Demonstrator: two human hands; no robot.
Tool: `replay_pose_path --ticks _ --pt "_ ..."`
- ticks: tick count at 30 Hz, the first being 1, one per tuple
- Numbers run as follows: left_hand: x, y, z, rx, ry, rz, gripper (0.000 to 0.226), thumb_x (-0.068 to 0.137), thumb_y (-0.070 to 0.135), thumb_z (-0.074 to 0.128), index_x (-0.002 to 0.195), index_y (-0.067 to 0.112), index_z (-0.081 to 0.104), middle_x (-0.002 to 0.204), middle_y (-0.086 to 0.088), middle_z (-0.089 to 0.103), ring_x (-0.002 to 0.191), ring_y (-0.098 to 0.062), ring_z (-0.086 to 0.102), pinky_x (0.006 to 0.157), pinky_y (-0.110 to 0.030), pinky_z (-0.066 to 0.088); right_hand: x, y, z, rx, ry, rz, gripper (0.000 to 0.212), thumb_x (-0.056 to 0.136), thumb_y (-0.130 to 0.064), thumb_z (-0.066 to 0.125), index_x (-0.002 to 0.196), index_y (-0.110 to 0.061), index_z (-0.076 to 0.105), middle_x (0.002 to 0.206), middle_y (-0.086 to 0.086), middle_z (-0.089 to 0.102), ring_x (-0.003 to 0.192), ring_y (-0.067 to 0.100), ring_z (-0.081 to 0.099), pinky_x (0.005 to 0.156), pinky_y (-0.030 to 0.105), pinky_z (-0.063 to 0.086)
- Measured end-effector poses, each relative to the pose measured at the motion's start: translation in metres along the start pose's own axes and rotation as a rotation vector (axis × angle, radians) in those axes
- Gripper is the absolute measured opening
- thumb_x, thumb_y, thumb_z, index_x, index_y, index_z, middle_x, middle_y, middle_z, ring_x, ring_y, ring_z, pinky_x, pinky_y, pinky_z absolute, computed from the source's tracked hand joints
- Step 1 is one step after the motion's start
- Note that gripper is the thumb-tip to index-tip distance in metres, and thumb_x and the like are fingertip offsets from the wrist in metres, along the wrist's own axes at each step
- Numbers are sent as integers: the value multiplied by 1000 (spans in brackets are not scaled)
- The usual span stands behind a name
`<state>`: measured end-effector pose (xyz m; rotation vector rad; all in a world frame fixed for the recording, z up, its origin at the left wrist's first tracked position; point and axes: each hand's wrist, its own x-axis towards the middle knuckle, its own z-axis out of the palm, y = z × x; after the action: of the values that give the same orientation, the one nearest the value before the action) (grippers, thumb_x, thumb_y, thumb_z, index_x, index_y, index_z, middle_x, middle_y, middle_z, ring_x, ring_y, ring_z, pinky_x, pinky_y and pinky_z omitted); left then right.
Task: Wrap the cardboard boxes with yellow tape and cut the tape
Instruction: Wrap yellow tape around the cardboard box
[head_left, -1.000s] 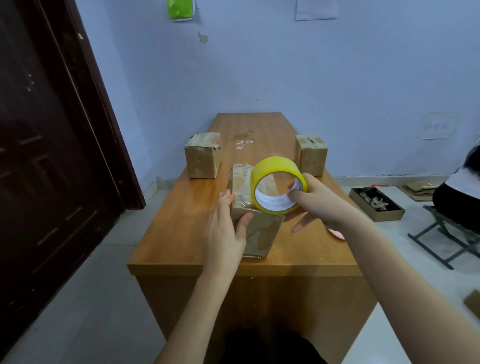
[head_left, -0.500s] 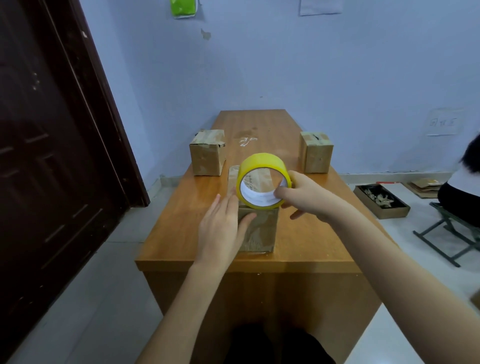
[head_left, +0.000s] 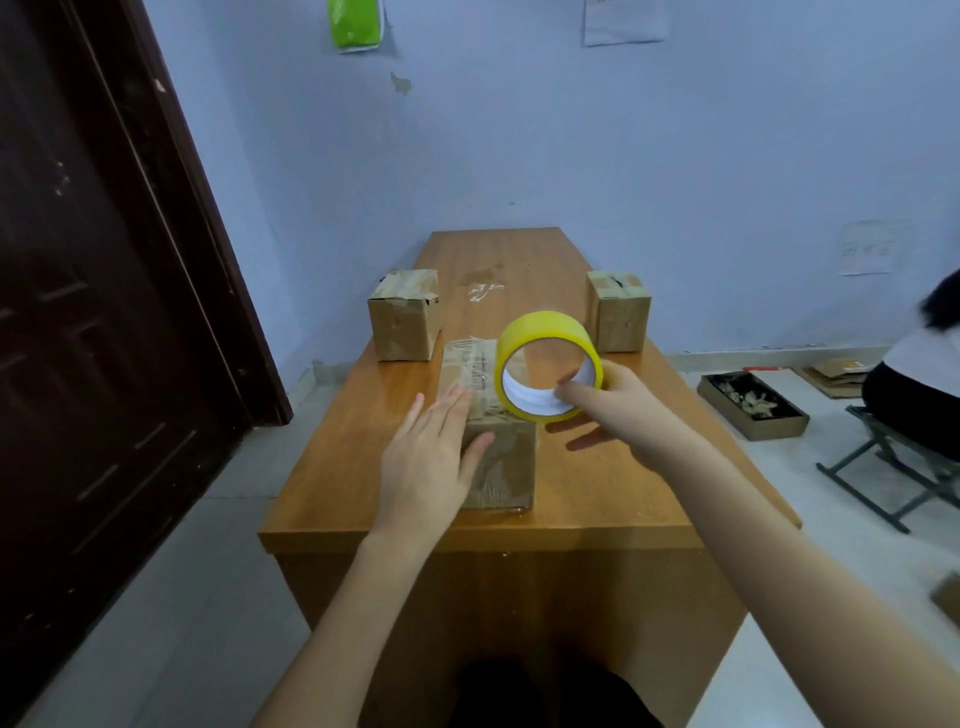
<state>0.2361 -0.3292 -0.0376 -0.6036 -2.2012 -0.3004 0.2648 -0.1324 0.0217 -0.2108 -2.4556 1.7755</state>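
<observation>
A long cardboard box (head_left: 506, 467) lies near the front of the wooden table (head_left: 597, 499). My left hand (head_left: 431, 457) rests flat on its left side with straight fingers. My right hand (head_left: 618, 410) grips a yellow tape roll (head_left: 545, 332), thumb inside the white core, and holds it upright over the box top. Two more cardboard boxes stand farther back: one on the left (head_left: 405, 322), one on the right (head_left: 621, 312).
A dark wooden door (head_left: 104, 312) stands to the left. On the floor to the right are a shallow box of scraps (head_left: 753, 405), flat cardboard (head_left: 836, 371) and a folding stool (head_left: 893, 462) with a seated person (head_left: 919, 374). A small scrap of clear tape (head_left: 483, 291) lies mid-table.
The long box has been turned straight along the table. My right hand moved the tape roll left over the box top. My left hand flattened against the box's side.
</observation>
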Motion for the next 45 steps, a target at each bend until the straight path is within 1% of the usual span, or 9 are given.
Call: replay_pose_path --ticks 3,13,20,24,27,31,35,41,45 --pt "0 4 -4 23 16 -3 47 79 37 64 115 7 66 113 -5 69 103 -23 65 82 -34 52 1 9 6 97 11 13 22 93 -17 56 112 -5 56 97 12 70 72 19 73 65 38 60" --pt "-1 -9 0 -38 -148 16 52 95 45 37 127 9 59 130 -4 60 117 -15 57 107 -35 28 -2 19 -41 -136 44 17 7 90 -6 52 94 -3 57 82 10 61 61 20 69 58 35 56" --pt "8 -2 -7 -31 -217 22 46 89 41 56 124 11 62 129 -3 60 117 -16 58 105 -31 29 -15 67 -9 63 -85 207 13 96 -14 52 105 -6 56 82 17 72 62 22 70 56 32 58" --pt "26 3 -15 53 -260 119 64 85 54 57 132 11 54 137 -5 53 125 -20 49 108 -32 29 -9 66 -6 67 -66 173 15 95 -10 51 106 -3 56 81 16 71 63 21 70 57 34 58" --pt "29 12 -6 -3 -330 311 70 88 41 62 144 9 36 148 -8 39 138 -22 35 110 -31 20 -11 66 -4 72 -88 175 14 95 -10 50 106 -2 56 85 18 71 63 21 70 58 34 58" --pt "20 14 13 -107 -248 305 54 75 11 78 125 5 60 129 -8 60 121 -23 56 100 -37 43 -11 66 -5 62 -106 174 15 96 -12 50 107 -4 56 86 16 70 64 19 70 58 32 58" --pt "21 16 12 -167 -203 295 53 71 5 79 121 4 63 124 -9 63 116 -23 59 97 -37 46 -11 67 -5 64 -105 169 16 96 -12 50 108 -4 56 86 15 70 63 18 70 58 32 59" --pt "19 12 4 6 -275 119 78 80 45 68 138 -1 43 140 -17 47 132 -30 43 108 -40 30 -11 67 -3 93 -76 177 13 95 -9 49 105 -2 56 83 14 67 59 18 69 53 30 58" --pt "24 14 -4 95 -331 78 74 80 53 61 131 0 52 136 -13 53 127 -22 50 104 -30 38 -10 66 0 84 -74 161 14 96 -10 48 105 -2 55 79 12 68 59 18 69 52 30 58"
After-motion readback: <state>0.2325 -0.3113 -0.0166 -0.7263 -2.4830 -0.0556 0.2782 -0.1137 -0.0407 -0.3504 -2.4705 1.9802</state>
